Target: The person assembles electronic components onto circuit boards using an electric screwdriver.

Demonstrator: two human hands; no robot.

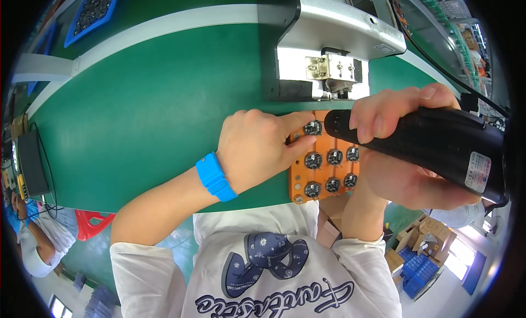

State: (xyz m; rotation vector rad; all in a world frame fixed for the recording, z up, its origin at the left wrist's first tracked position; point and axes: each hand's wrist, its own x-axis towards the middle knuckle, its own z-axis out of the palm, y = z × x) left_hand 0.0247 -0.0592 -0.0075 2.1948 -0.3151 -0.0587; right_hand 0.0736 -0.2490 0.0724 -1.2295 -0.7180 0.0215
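My left hand (255,140), with a blue wristband (215,176) on its wrist, reaches across the bench. Its thumb and forefinger close around a small round black component (313,128) in the far left spot of an orange tray-like fixture (296,178). In my right hand (392,118) is a black corded electric screwdriver (438,145), fingers wrapped round its body. The nose of the tool is right beside that component; its bit cannot be seen. Several similar round components (333,157) sit in rows in the fixture, partly covered by my right hand.
Behind the fixture stands a metal device (334,27) with a silver clamp-like block (339,68). A blue tray of small dark parts (94,13) lies at the far left. A black box (31,164) with cables and a person (41,238) are at left. Cardboard boxes (433,230) lie lower right.
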